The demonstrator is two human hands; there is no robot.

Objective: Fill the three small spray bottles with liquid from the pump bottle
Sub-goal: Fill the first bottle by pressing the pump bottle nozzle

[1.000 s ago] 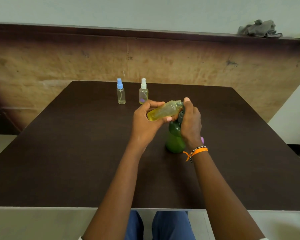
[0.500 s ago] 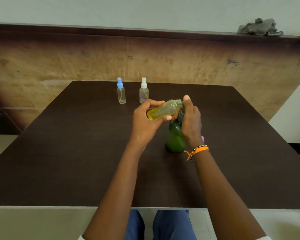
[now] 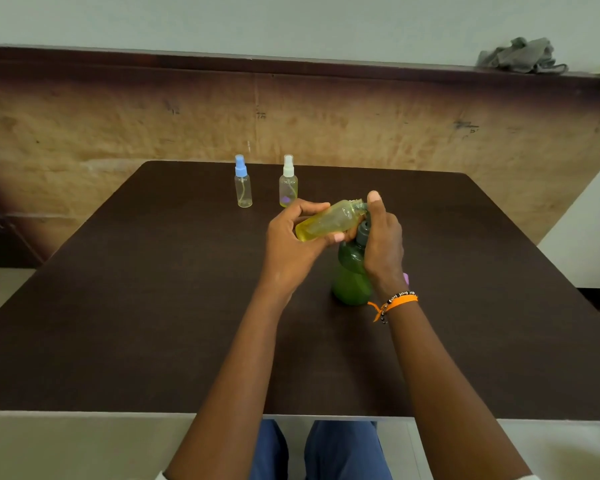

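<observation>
My left hand (image 3: 291, 240) holds a small uncapped spray bottle (image 3: 329, 220) tilted almost flat, its open neck at the pump's nozzle and yellow liquid pooled at its lower end. My right hand (image 3: 381, 244) is wrapped over the pump head of the green pump bottle (image 3: 350, 278), which stands on the dark table (image 3: 153, 306). Two more small spray bottles stand upright at the far side: one with a blue cap (image 3: 243, 181) and one with a white cap (image 3: 288, 181). A small purple piece (image 3: 406, 278) peeks out behind my right wrist.
A wooden panel wall (image 3: 118, 126) rises behind the table. A grey cloth (image 3: 520, 57) lies on its ledge at the top right. My blue-trousered knees (image 3: 326, 452) show below the table's near edge.
Almost nothing differs. Both hands hold the same pose at the pump bottle, with only a slight shift of the view.
</observation>
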